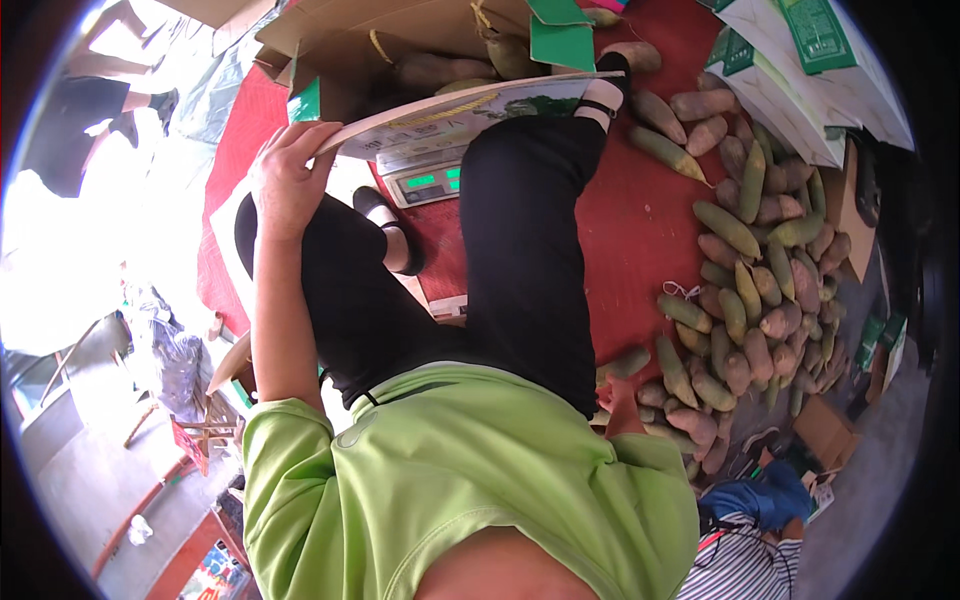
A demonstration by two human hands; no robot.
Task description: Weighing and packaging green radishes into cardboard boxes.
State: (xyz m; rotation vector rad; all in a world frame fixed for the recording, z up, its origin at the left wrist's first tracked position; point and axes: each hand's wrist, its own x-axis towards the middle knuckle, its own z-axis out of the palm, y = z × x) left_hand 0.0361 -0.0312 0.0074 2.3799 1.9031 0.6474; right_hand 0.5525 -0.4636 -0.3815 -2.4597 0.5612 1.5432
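At the far upper left of the frame another person's limbs (95, 80) show in strong glare, too washed out to read further. Below them, at the lower left, lie a crumpled bag (175, 355) and a small wooden stand (205, 435) on grey floor. Left of centre the left hand (290, 180) is raised, its fingers curled narrow over the near end of a flat card (470, 108), thumb side underneath, so the hand is clamped on the card's edge. The card runs from that hand toward the upper centre, tilted, pale with a green and yellow print. Just under it sits a scale (430, 180) with a lit green display, on a red mat (630, 230). Behind the card, at the top centre, an open box (400, 50) holds a few long fruits. The person's black trouser legs (520, 240) fill the centre, a black shoe (385, 225) beside the scale, and a green shirt (450, 480) covers the lower centre. The right hand is not in the frame, so its fingers cannot be told. On the right a big heap of fruit (750, 290), green and reddish, lies on the mat. White and green cartons (800, 70) stand at the upper right, and a striped sleeve (740, 565) of another person shows at the lower right.
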